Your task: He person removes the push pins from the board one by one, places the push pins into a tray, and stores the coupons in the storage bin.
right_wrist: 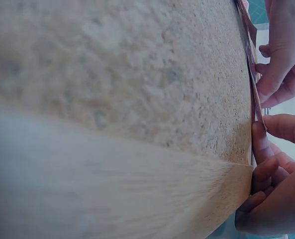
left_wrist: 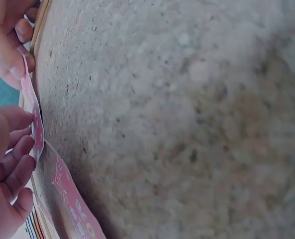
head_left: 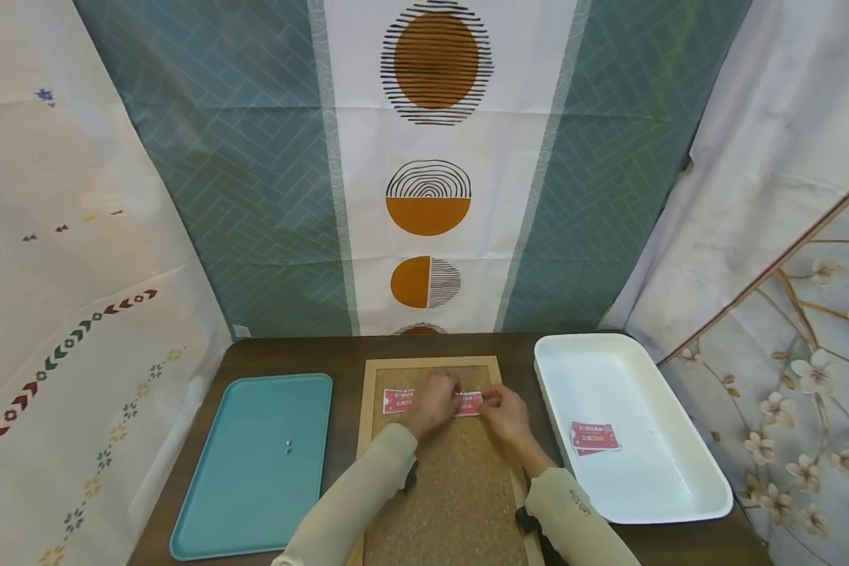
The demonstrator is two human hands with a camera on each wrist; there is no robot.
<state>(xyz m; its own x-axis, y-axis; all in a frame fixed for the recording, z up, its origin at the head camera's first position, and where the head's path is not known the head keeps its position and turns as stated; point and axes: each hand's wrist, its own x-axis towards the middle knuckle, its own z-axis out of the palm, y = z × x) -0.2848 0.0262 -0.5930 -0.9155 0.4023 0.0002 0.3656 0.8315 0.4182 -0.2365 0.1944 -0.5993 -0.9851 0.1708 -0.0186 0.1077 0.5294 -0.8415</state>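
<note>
A cork board point(head_left: 446, 487) in a light wooden frame lies flat, bearing two pink-and-white coupons. The left coupon point(head_left: 396, 401) lies near its upper left and is partly covered by my left hand point(head_left: 433, 402). That hand's bent fingers are bunched over the left end of the right coupon point(head_left: 470, 404), fingertips right at its surface; I cannot tell whether they pinch anything. My right hand point(head_left: 507, 418) pinches this coupon's right end between thumb and fingers. In the left wrist view the pinched coupon point(left_wrist: 37, 119) stands slightly off the cork at the far end.
To the left is a teal tray point(head_left: 255, 487) with a few tiny pale pieces point(head_left: 288, 446) in it. A white tray point(head_left: 668, 472) on the right contains overlapping pink coupons point(head_left: 594, 437). The dark wooden table point(head_left: 339, 347) ends against hanging patterned cloths.
</note>
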